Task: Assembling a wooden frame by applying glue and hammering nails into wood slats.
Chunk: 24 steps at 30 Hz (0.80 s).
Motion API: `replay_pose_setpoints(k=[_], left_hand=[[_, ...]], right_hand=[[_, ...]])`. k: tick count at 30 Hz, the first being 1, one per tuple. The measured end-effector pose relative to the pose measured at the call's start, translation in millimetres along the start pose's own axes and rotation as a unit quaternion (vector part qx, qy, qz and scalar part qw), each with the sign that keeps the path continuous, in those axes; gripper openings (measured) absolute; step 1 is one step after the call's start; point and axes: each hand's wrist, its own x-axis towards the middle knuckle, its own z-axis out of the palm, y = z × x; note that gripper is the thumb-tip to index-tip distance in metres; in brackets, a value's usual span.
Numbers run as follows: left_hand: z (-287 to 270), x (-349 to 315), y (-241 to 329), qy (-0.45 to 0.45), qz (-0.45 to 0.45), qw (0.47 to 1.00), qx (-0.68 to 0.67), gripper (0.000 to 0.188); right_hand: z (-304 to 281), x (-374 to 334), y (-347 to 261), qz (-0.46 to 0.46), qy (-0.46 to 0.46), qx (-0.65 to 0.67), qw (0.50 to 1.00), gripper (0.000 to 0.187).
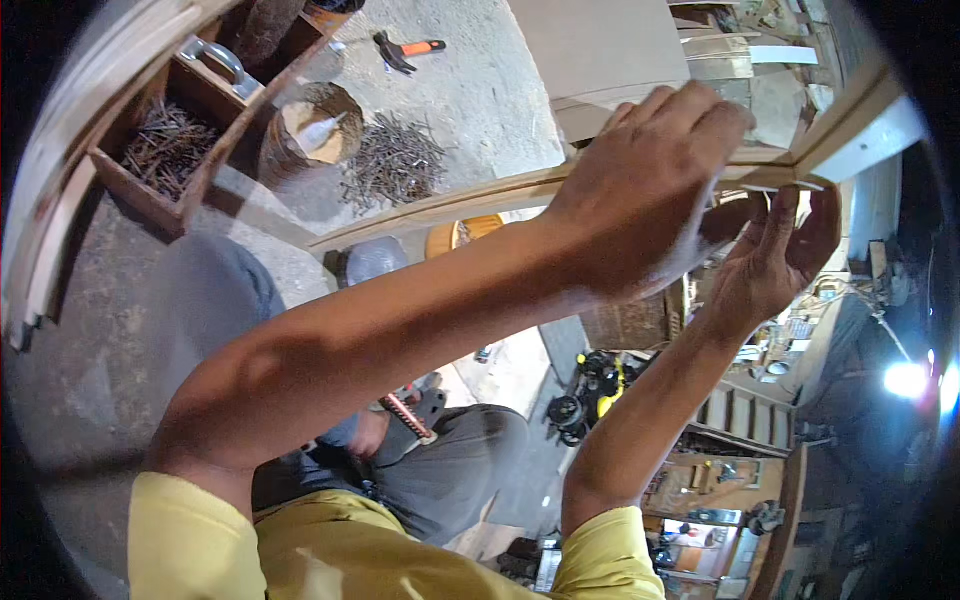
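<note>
A pale wooden frame (490, 200) runs from the middle left up to the right, where two of its bars meet at a corner. My left hand (640, 185) grips the long bar from above near that corner, its fingers bent over the wood. Below the corner, my right hand (765, 275) has its fingers curled up against the underside of the joint. Thin pale edges show at its fingertips, too small to name. My left wrist partly covers the right hand. The ends of several left fingers are hidden behind the bar.
On the floor at the upper left lie a hammer (405, 50) with an orange-and-black handle and a pile of nails (395, 160). Beside them stand a round tin (335, 120) holding a white bottle and a wooden toolbox (190, 195) with nails. A bright lamp (906, 380) shines at right.
</note>
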Motion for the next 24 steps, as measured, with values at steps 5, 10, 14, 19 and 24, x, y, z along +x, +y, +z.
replay_pose_setpoints(k=[5,10,14,19,24], left_hand=[[19.7,11.5,2.1,0.025,-0.017,0.996,-0.081,0.031],[25.6,18.4,1.2,0.03,-0.048,0.994,-0.099,0.023],[26.8,23.2,1.5,0.012,-0.064,0.994,-0.089,0.019],[29.3,25.3,2.2,0.026,-0.07,0.991,-0.11,0.02],[30.9,26.5,1.4,0.035,-0.051,0.995,-0.084,0.02]], right_hand=[[-4.3,-1.2,-1.3,-0.002,0.014,-0.059,0.998,0.044],[-6.9,-2.1,-1.5,0.0,0.006,-0.086,0.996,0.041],[-6.2,-1.4,-3.1,-0.004,0.002,-0.109,0.994,0.043],[-1.9,-4.1,-6.1,0.019,0.036,-0.136,0.99,0.047],[1.8,-7.3,-6.7,-0.003,0.028,-0.16,0.987,0.05]])
